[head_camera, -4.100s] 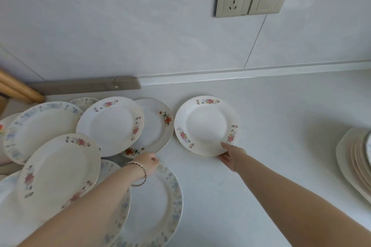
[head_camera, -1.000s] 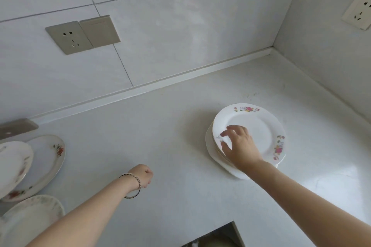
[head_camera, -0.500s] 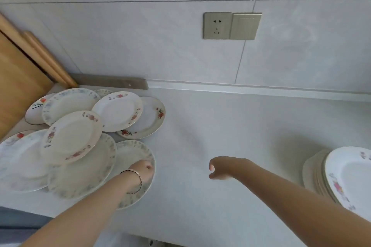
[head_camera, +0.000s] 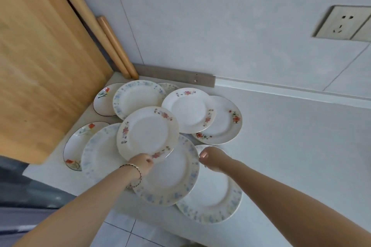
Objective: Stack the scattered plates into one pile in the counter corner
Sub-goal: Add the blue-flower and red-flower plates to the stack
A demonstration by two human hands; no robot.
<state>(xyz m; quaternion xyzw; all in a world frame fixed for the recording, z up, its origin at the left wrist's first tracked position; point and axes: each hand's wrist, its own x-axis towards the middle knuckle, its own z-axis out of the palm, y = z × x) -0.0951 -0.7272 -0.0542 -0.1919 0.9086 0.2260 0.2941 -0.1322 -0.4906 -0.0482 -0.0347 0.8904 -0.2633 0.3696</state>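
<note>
Left hand point(head_camera: 141, 163), beaded bracelet point(head_camera: 137, 169) at the wrist: thumb and fingers pinch the near rim of a small round white ceramic plate with pink flower sprays point(head_camera: 147, 132). Almost the whole plate lies beyond the grip, toward the wall, with only its closest edge between the fingertips. It lies over a large round white plate with a blue floral rim point(head_camera: 174, 178); whether it is lifted off that plate or resting on it cannot be told. Right hand point(head_camera: 212, 157): fingers curled in, holding nothing, above the far edge of a second blue-rimmed white plate point(head_camera: 212, 202) at the front edge of the pale grey counter point(head_camera: 291, 146). Other plates overlap around the held one: a white plate with pink flowers point(head_camera: 188, 110) behind it to the right, partly over a white plate with red flowers point(head_camera: 225, 126); a blue-rimmed plate point(head_camera: 138, 97) at the back; a faint blue-patterned plate point(head_camera: 100, 150) to the left; and two dark-edged plates with red tulips point(head_camera: 103, 102) point(head_camera: 75, 146) next to an upright light wooden board point(head_camera: 40, 56). A beige wall socket point(head_camera: 341, 23) sits on the tiled wall.
</note>
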